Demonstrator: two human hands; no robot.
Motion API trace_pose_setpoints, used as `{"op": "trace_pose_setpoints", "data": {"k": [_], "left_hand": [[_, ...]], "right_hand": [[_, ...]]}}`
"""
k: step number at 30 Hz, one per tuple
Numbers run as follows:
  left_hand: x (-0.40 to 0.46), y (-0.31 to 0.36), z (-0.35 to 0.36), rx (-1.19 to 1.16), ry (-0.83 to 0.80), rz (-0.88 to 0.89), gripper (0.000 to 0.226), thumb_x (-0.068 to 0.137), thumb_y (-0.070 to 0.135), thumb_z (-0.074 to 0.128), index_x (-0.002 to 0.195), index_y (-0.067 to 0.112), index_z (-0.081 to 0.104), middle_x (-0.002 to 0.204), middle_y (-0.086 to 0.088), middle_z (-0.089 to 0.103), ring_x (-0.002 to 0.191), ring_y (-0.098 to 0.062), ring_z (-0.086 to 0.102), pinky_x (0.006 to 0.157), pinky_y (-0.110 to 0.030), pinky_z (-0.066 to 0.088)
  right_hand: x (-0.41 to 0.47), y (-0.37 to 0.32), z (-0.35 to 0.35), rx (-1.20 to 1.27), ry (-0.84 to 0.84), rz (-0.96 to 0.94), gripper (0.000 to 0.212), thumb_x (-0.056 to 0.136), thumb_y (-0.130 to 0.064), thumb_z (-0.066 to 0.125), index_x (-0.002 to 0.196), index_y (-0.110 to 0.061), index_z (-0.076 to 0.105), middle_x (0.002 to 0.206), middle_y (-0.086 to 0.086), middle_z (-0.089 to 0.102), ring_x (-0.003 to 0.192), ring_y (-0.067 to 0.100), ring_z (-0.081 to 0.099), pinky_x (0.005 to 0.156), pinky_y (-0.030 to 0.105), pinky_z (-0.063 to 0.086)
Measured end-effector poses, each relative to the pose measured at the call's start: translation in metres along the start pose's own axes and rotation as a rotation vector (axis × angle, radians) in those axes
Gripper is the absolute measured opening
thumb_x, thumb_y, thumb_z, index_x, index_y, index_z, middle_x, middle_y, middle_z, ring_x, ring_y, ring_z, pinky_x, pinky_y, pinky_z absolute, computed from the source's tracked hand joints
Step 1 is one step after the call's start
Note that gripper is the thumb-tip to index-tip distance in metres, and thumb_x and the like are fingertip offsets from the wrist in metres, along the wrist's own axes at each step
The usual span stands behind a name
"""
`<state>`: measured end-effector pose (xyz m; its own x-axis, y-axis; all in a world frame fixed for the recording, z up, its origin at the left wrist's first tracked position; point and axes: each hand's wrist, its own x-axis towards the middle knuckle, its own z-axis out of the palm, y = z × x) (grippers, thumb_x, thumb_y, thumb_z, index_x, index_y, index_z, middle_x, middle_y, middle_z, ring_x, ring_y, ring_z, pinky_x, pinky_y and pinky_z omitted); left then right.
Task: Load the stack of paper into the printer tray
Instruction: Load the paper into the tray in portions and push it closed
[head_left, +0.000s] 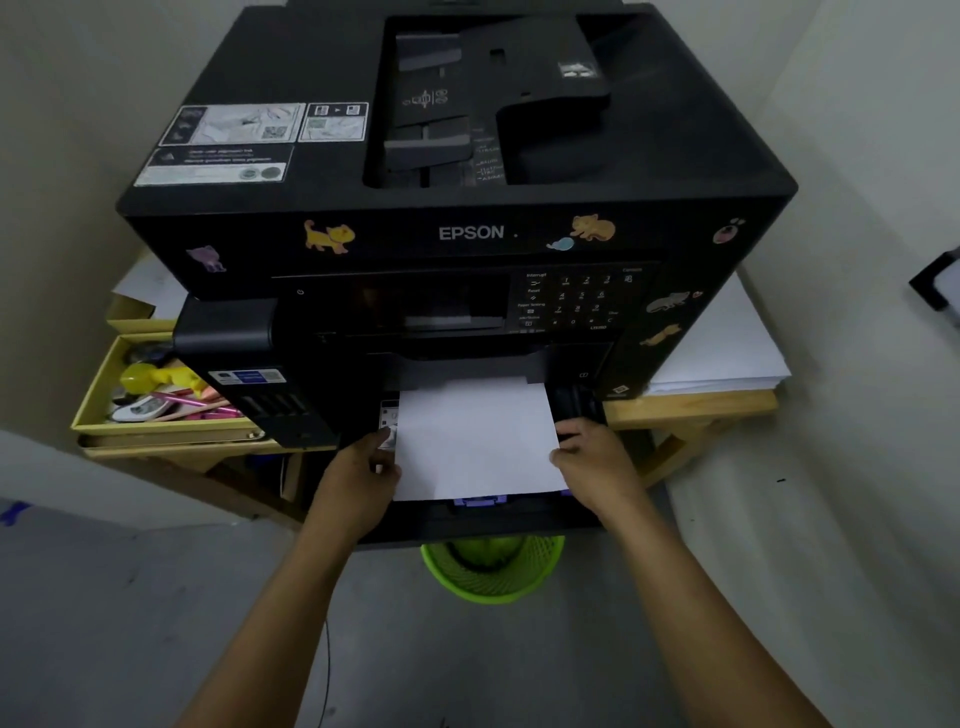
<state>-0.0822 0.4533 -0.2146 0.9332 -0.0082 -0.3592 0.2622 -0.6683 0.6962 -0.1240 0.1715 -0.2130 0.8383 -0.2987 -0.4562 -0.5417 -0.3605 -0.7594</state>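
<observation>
In the pulled-out printer tray (498, 512), the left hand (363, 462) and right hand (589, 454) pinch the paper stack (475, 441) by its side edges, seating it; next, probably, slide it fully home.

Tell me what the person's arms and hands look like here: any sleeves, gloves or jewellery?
Both forearms come in bare from the bottom of the picture: no sleeves reach into view. The left hand and the right hand are bare too, without gloves. No watch, bracelet or ring shows on the parts that can be seen, though the fingertips are partly hidden.
</observation>
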Motion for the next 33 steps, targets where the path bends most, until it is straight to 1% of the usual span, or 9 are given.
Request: {"op": "trace_pose_setpoints", "data": {"k": [8,12,14,16,19,22,25,29,33], "left_hand": [[0.008,0.006,0.007,0.018,0.087,0.038,0.052,0.100,0.007,0.058,0.150,0.019,0.051,0.121,-0.007,0.067,0.101,-0.021,0.063,0.080,-0.024,0.043],[0.006,0.005,0.010,0.123,0.127,0.076,0.053,0.100,0.007,0.057,0.151,0.020,0.049,0.129,-0.009,0.070,0.088,-0.020,0.067,0.070,-0.023,0.043],[0.006,0.002,0.013,0.141,0.147,0.104,0.052,0.100,0.006,0.056,0.151,0.019,0.051,0.120,-0.011,0.073,0.069,-0.005,0.060,0.058,-0.015,0.040],[0.005,0.002,0.014,0.174,0.167,0.121,0.050,0.099,0.005,0.056,0.148,0.016,0.053,0.110,-0.014,0.075,0.060,-0.006,0.054,0.053,-0.019,0.038],[0.001,0.006,0.014,0.225,0.202,0.121,0.036,0.098,0.007,0.056,0.134,0.011,0.063,0.100,-0.018,0.073,0.078,-0.028,0.066,0.061,-0.025,0.037],[-0.002,0.002,0.015,0.211,0.231,0.125,0.020,0.098,0.013,0.059,0.115,0.007,0.066,0.091,-0.014,0.071,0.075,-0.030,0.065,0.060,-0.026,0.040],[-0.003,-0.004,0.016,0.198,0.224,0.131,0.026,0.098,0.018,0.062,0.122,0.012,0.067,0.096,-0.013,0.075,0.069,-0.022,0.060,0.065,-0.029,0.044],[-0.008,-0.004,0.018,0.194,0.187,0.166,0.033,0.099,0.021,0.062,0.130,0.011,0.064,0.103,-0.015,0.075,0.089,-0.032,0.072,0.071,-0.033,0.053],[-0.004,-0.008,0.019,0.205,0.199,0.148,0.038,0.100,0.023,0.059,0.138,0.015,0.061,0.111,-0.011,0.076,0.094,-0.029,0.073,0.076,-0.034,0.055]], "right_hand": [[0.012,-0.002,0.010,-0.032,0.059,-0.023,0.033,0.098,-0.004,0.058,0.125,-0.019,0.070,0.105,0.002,0.076,0.087,0.015,0.071,0.055,0.024,0.048],[0.013,0.000,0.012,-0.032,0.074,-0.037,0.033,0.098,-0.004,0.059,0.124,-0.019,0.070,0.108,0.003,0.076,0.089,0.015,0.071,0.059,0.026,0.049],[0.012,0.002,0.013,-0.064,0.089,-0.070,0.030,0.099,-0.005,0.059,0.122,-0.021,0.068,0.101,-0.004,0.075,0.085,0.010,0.069,0.062,0.024,0.049],[0.009,0.003,0.014,-0.109,0.092,-0.108,0.027,0.101,-0.007,0.058,0.120,-0.024,0.064,0.093,-0.013,0.071,0.077,0.006,0.066,0.059,0.021,0.047],[0.006,0.005,0.015,-0.192,0.108,-0.160,0.026,0.103,-0.017,0.061,0.129,-0.019,0.066,0.108,-0.004,0.072,0.083,0.013,0.066,0.066,0.026,0.049],[0.002,0.007,0.018,-0.315,0.148,-0.192,0.027,0.104,-0.023,0.062,0.128,-0.012,0.068,0.124,0.009,0.064,0.098,0.028,0.068,0.082,0.037,0.055],[-0.006,0.009,0.022,-0.402,0.183,-0.210,0.031,0.104,-0.025,0.061,0.130,-0.008,0.066,0.128,0.012,0.061,0.102,0.033,0.069,0.086,0.042,0.058],[-0.012,0.010,0.025,-0.469,0.220,-0.227,0.036,0.105,-0.023,0.060,0.137,-0.007,0.063,0.129,0.013,0.062,0.110,0.032,0.069,0.089,0.041,0.058],[-0.012,0.012,0.025,-0.443,0.220,-0.253,0.037,0.104,-0.019,0.061,0.139,-0.009,0.067,0.133,0.011,0.067,0.114,0.031,0.070,0.093,0.040,0.059]]}}
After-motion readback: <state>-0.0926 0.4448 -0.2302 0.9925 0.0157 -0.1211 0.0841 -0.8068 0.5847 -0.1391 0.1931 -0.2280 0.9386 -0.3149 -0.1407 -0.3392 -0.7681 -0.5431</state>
